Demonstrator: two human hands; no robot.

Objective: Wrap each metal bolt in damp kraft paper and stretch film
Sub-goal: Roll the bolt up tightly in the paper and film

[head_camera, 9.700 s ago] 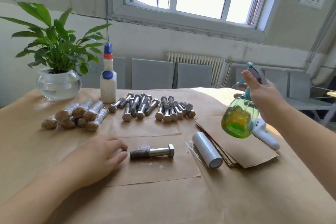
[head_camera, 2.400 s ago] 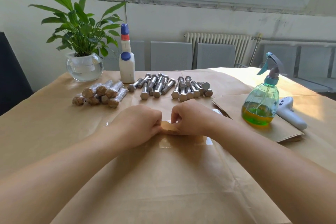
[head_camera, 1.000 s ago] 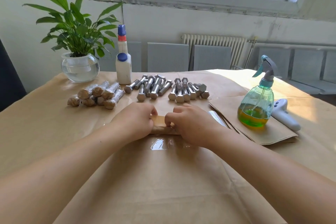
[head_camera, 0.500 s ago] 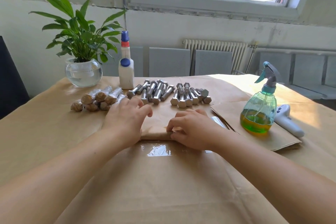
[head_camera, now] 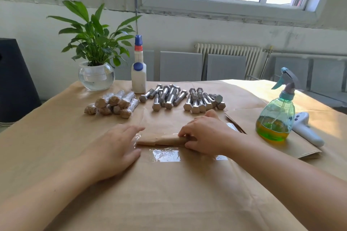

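Head view: right hand (head_camera: 204, 137) fingers (head_camera: 185, 131) curled round kraft-wrapped bolt (head_camera: 161, 139) on stretch film (head_camera: 166, 156), left hand (head_camera: 116, 148) flat with straight fingers (head_camera: 134, 130) pressing film just beside roll's left end, bare bolts (head_camera: 180, 98) beyond fingertips.

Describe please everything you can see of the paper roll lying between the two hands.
The paper roll is a short brown tube of kraft paper with a ragged edge at its left end. It lies flat on its side, running left to right, on a glossy sheet of stretch film spread on the paper-covered table. The right hand grips its right end; the left hand lies flat beside its left end. What is inside it is hidden.
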